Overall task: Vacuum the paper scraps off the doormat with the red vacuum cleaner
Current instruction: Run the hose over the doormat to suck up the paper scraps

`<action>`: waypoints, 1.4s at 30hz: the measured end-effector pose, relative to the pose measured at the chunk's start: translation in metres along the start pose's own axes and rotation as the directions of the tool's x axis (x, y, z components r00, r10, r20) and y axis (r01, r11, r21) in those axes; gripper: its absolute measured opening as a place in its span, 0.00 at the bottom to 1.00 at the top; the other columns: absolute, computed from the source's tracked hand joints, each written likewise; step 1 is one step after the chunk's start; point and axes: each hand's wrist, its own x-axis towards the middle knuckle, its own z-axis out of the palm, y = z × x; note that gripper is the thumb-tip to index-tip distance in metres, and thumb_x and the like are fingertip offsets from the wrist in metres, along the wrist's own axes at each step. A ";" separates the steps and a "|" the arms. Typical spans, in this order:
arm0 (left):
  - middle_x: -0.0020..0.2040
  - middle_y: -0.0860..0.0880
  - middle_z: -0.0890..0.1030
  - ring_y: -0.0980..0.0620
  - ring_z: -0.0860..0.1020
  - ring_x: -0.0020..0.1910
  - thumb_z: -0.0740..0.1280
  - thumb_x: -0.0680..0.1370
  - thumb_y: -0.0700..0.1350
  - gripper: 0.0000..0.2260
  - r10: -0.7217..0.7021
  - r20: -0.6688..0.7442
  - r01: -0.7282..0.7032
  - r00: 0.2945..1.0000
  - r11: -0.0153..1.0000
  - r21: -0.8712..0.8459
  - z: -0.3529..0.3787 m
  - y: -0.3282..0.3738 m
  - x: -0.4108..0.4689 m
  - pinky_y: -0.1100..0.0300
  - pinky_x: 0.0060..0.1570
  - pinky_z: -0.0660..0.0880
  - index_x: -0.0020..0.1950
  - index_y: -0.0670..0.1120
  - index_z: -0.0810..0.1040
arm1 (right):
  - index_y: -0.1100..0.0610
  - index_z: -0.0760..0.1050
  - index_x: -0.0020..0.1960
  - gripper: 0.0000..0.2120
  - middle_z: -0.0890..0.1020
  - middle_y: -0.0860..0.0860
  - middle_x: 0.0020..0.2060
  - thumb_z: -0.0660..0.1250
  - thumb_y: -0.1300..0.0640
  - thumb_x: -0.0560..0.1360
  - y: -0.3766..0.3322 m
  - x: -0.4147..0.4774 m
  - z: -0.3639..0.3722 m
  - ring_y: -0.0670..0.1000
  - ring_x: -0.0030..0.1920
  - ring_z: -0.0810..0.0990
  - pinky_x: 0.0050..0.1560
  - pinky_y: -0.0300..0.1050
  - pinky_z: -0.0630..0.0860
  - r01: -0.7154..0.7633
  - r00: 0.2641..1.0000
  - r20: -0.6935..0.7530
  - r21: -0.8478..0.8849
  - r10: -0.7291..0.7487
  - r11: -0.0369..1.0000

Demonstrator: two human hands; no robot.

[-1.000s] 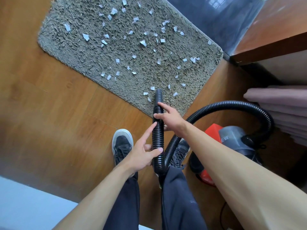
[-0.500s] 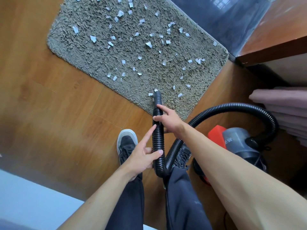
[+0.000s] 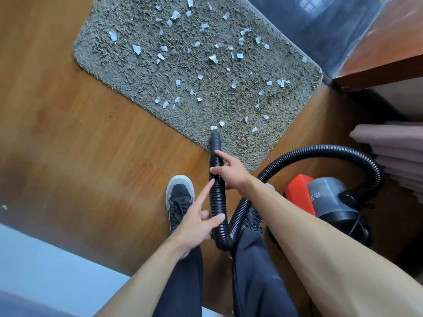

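A shaggy grey doormat (image 3: 142, 72) lies on the wooden floor, strewn with several small white paper scraps (image 3: 213, 58). The black ribbed hose (image 3: 217, 197) of the red vacuum cleaner (image 3: 299, 195) ends in a smooth nozzle (image 3: 215, 140) whose tip rests on the mat's near edge, right below a scrap. My right hand (image 3: 231, 172) grips the hose just behind the nozzle. My left hand (image 3: 199, 220) holds the hose lower down with thumb and curled fingers, its index finger stretched along it.
The vacuum body stands on the floor at the right, its hose looping up over it. Folded pink cloth (image 3: 393, 152) lies at the far right under a wooden ledge (image 3: 384, 65). My two black shoes (image 3: 179, 202) stand just behind the mat.
The view has drifted so that the mat sits lower and further right in frame. The nozzle tip now lies nearer the mat's edge, just below a scrap. Both hands keep their hold.
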 end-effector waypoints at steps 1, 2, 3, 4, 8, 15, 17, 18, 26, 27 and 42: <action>0.43 0.45 0.82 0.58 0.79 0.32 0.65 0.81 0.35 0.35 0.006 -0.003 -0.006 1.000 1.000 0.010 -0.003 0.002 0.001 0.66 0.29 0.73 0.75 0.70 0.58 | 0.47 0.63 0.75 0.31 0.78 0.50 0.49 0.65 0.65 0.76 -0.002 0.002 0.003 0.50 0.41 0.80 0.40 0.50 0.81 0.011 1.000 -0.006 -0.002 -0.011 1.000; 0.43 0.45 0.82 0.57 0.80 0.33 0.66 0.81 0.36 0.35 0.009 -0.005 -0.009 1.000 1.000 0.023 -0.006 0.004 0.002 0.65 0.30 0.74 0.75 0.71 0.58 | 0.47 0.63 0.75 0.31 0.78 0.50 0.49 0.65 0.65 0.76 -0.004 0.003 0.005 0.51 0.42 0.80 0.41 0.51 0.81 0.019 1.000 -0.009 -0.003 -0.019 1.000; 0.44 0.45 0.83 0.56 0.80 0.35 0.66 0.81 0.37 0.35 0.010 -0.006 -0.010 1.000 0.999 0.034 -0.010 0.005 0.003 0.64 0.32 0.76 0.74 0.71 0.58 | 0.47 0.63 0.75 0.31 0.78 0.50 0.48 0.65 0.65 0.76 -0.007 0.004 0.007 0.50 0.42 0.80 0.42 0.51 0.81 0.022 1.000 -0.008 -0.002 -0.023 1.000; 0.45 0.44 0.83 0.54 0.81 0.37 0.66 0.81 0.37 0.36 0.007 -0.005 -0.007 1.000 0.999 0.042 -0.012 0.006 0.004 0.62 0.35 0.77 0.74 0.72 0.58 | 0.47 0.63 0.75 0.31 0.78 0.50 0.47 0.65 0.65 0.76 -0.009 0.005 0.008 0.50 0.41 0.79 0.41 0.50 0.81 0.022 1.000 -0.007 0.000 -0.022 1.000; 0.45 0.43 0.82 0.52 0.81 0.40 0.66 0.81 0.37 0.35 0.000 0.001 0.000 1.000 0.999 0.037 -0.018 0.009 0.007 0.60 0.37 0.78 0.73 0.73 0.58 | 0.47 0.64 0.74 0.30 0.78 0.50 0.48 0.64 0.65 0.76 -0.015 0.007 0.010 0.50 0.41 0.79 0.39 0.48 0.80 0.019 1.000 -0.012 -0.002 -0.019 1.000; 0.45 0.43 0.82 0.52 0.79 0.39 0.66 0.81 0.39 0.35 -0.005 0.029 0.003 1.000 0.997 0.075 -0.010 0.006 0.009 0.57 0.40 0.77 0.73 0.75 0.57 | 0.48 0.63 0.75 0.31 0.77 0.52 0.50 0.64 0.64 0.76 -0.005 0.003 0.001 0.50 0.41 0.80 0.41 0.49 0.80 0.041 0.998 -0.044 0.016 -0.041 0.999; 0.42 0.44 0.82 0.54 0.79 0.37 0.66 0.81 0.38 0.35 -0.005 0.035 0.003 0.999 0.998 0.068 -0.009 0.008 0.009 0.60 0.37 0.77 0.74 0.73 0.57 | 0.48 0.63 0.75 0.31 0.77 0.52 0.49 0.65 0.64 0.76 -0.004 0.002 -0.001 0.50 0.40 0.80 0.39 0.47 0.80 0.039 0.998 -0.054 0.027 -0.037 0.999; 0.40 0.46 0.81 0.56 0.78 0.34 0.66 0.81 0.37 0.35 0.002 0.037 -0.005 0.999 0.998 0.067 -0.009 0.009 0.010 0.63 0.34 0.76 0.75 0.72 0.57 | 0.48 0.63 0.75 0.31 0.77 0.52 0.49 0.65 0.64 0.76 -0.004 0.003 -0.002 0.50 0.40 0.80 0.37 0.47 0.80 0.038 0.998 -0.059 0.037 -0.036 0.999; 0.44 0.41 0.79 0.57 0.78 0.32 0.65 0.81 0.37 0.34 0.010 0.057 -0.017 0.998 0.992 0.122 -0.028 0.029 0.013 0.64 0.31 0.75 0.74 0.71 0.58 | 0.47 0.63 0.75 0.31 0.79 0.53 0.57 0.67 0.63 0.76 -0.019 0.011 0.004 0.48 0.43 0.81 0.34 0.43 0.79 0.037 0.998 -0.064 0.099 -0.031 0.994; 0.45 0.38 0.79 0.55 0.79 0.34 0.65 0.81 0.37 0.34 0.006 0.054 -0.013 0.999 0.992 0.126 -0.031 0.031 0.014 0.61 0.33 0.77 0.73 0.72 0.59 | 0.47 0.63 0.75 0.31 0.79 0.52 0.57 0.67 0.63 0.76 -0.022 0.011 0.005 0.48 0.43 0.81 0.34 0.43 0.79 0.031 0.998 -0.061 0.112 -0.025 0.993; 0.28 0.55 0.77 0.61 0.75 0.24 0.64 0.81 0.33 0.35 0.026 0.110 -0.047 0.994 0.981 0.187 -0.026 0.056 0.015 0.70 0.25 0.70 0.78 0.63 0.56 | 0.47 0.65 0.74 0.29 0.81 0.54 0.56 0.66 0.63 0.77 -0.016 0.010 0.000 0.52 0.50 0.82 0.40 0.46 0.79 0.089 0.977 -0.210 0.238 -0.038 0.967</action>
